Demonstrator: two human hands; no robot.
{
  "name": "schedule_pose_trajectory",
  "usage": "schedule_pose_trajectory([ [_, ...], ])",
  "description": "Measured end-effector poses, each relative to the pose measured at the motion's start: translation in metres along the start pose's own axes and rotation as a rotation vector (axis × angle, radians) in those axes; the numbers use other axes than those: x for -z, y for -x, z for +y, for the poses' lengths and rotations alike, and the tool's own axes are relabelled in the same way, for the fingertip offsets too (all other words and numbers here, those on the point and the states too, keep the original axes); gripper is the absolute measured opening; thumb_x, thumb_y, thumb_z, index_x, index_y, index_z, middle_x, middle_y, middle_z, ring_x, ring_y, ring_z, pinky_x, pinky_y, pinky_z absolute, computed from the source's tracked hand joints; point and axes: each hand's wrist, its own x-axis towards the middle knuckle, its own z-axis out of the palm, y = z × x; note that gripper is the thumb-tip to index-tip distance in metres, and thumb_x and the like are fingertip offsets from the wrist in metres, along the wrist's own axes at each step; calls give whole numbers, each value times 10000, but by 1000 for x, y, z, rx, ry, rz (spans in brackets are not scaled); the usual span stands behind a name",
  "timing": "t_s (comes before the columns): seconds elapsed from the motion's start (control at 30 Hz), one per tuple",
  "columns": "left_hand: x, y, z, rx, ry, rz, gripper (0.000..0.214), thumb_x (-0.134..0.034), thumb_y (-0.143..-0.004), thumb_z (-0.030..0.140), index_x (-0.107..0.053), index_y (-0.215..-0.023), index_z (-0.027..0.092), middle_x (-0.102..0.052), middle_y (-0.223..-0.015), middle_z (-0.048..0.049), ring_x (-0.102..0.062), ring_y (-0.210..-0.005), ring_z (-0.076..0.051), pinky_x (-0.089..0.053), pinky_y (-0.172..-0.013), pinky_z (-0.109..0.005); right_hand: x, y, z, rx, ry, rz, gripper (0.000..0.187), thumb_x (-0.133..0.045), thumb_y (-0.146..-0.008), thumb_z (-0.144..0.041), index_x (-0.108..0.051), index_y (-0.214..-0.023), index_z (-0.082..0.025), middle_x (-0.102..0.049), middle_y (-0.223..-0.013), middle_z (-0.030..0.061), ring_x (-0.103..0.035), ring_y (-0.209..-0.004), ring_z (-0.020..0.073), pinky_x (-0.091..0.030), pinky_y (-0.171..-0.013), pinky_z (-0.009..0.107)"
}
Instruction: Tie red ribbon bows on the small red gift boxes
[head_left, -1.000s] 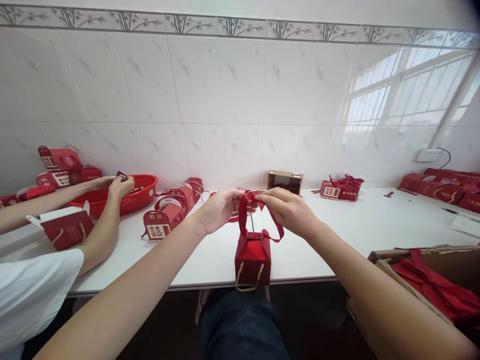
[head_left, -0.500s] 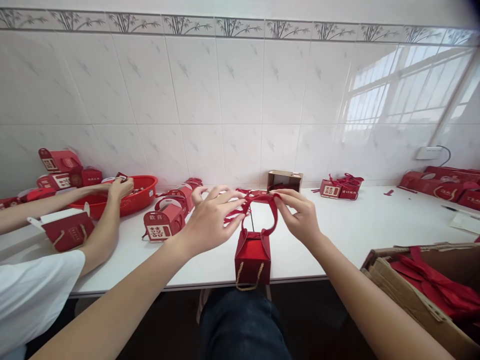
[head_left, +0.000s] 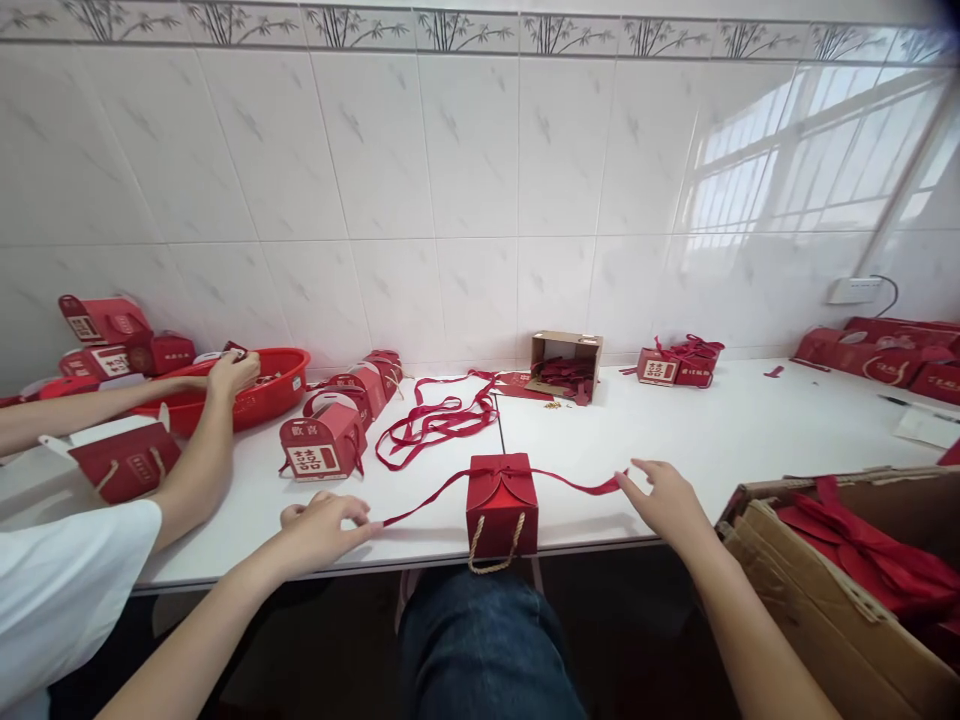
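Observation:
A red gift box (head_left: 501, 515) with a twisted gold cord handle stands upright at the table's front edge. Across its closed top runs a red ribbon (head_left: 570, 482), crossed at the middle, its two ends drawn out sideways. My left hand (head_left: 330, 530) pinches the left end between thumb and fingers, low over the table. On the other side my right hand (head_left: 664, 497) pinches the right end. Neither hand touches the box. Behind it lies a loose tangle of red ribbon (head_left: 442, 425).
Finished-looking red boxes (head_left: 322, 445) stand left of the ribbon tangle. A co-worker's arms reach over a red basin (head_left: 274, 395) beside an open box (head_left: 131, 465). A small carton (head_left: 566, 365) holds ribbon pieces at the back. A large cardboard box (head_left: 832, 590) sits at right.
My hands have moved apart and down, from above the box to either side. The ribbon loops over the box have been pulled into a crossing lying on its top.

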Motion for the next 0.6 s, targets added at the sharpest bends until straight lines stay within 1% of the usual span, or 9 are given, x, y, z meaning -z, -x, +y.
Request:
schedule_pose_trajectory([
  [0.07,-7,-4,19,-31,75,155,283,-560,-673,506,-641,-612,242,-679,-1024,-77,-483,-1110,-365,-285,-936,-513,-7,0,-13,73,-25,92,513,-495,-788,-474,-623,-1105,-91,-588,-1149,216,-558,-1065,330,-434,-889,455],
  [0.1,-10,-6,30,-70,147,201,276,-554,-688,499,-616,-630,236,-674,-995,-68,-504,-1078,-341,-313,-927,-479,-10,0,-23,116,-78,92,518,-476,-810,-474,-603,-1138,-95,-581,-1167,211,-544,-1093,323,-426,-908,461],
  [0.13,-15,-10,41,-126,241,215,269,-547,-706,494,-594,-662,232,-667,-948,-56,-534,-1020,-309,-347,-907,-439,-12,2,-35,157,-152,48,491,-457,-831,-467,-603,-1139,-114,-595,-1159,191,-548,-1094,308,-426,-917,458],
  [0.23,-30,-21,72,-286,532,153,260,-562,-728,480,-539,-743,221,-606,-837,-28,-560,-848,-224,-411,-821,-347,-21,9,-71,243,-384,-210,420,-386,-884,-468,-648,-1053,-188,-652,-1094,127,-588,-1048,265,-440,-915,426],
  [0.3,-43,-28,85,-322,661,144,279,-601,-711,470,-504,-763,213,-549,-815,-15,-534,-804,-193,-423,-781,-323,-28,15,-89,275,-482,-331,431,-334,-907,-470,-659,-1024,-212,-664,-1070,109,-590,-1044,251,-439,-911,404],
  [0.33,-49,-30,90,-330,704,150,293,-618,-701,464,-485,-765,211,-521,-806,-8,-518,-784,-180,-425,-759,-313,-31,18,-95,276,-510,-360,426,-329,-909,-468,-650,-1038,-219,-667,-1048,100,-594,-1028,243,-443,-898,394],
  [0.4,-61,-34,95,-344,761,163,306,-627,-704,450,-449,-769,210,-471,-786,8,-480,-748,-157,-422,-717,-293,-39,21,-102,229,-531,-374,407,-367,-893,-470,-602,-1108,-216,-673,-920,77,-619,-900,226,-466,-817,373],
  [0.5,-73,-35,98,-327,798,166,305,-609,-733,439,-408,-774,213,-424,-761,23,-439,-724,-142,-401,-694,-281,-49,22,-104,115,-555,-389,454,-440,-848,-477,-513,-1187,-184,-576,-659,-4,-567,-633,183,-459,-628,321],
  [0.6,-79,-32,100,-268,867,124,319,-591,-748,450,-377,-773,216,-409,-756,32,-435,-701,-134,-394,-680,-276,-55,22,-106,81,-613,-417,446,-442,-833,-467,-483,-1167,-174,-498,-618,-41,-513,-575,156,-418,-567,285],
])
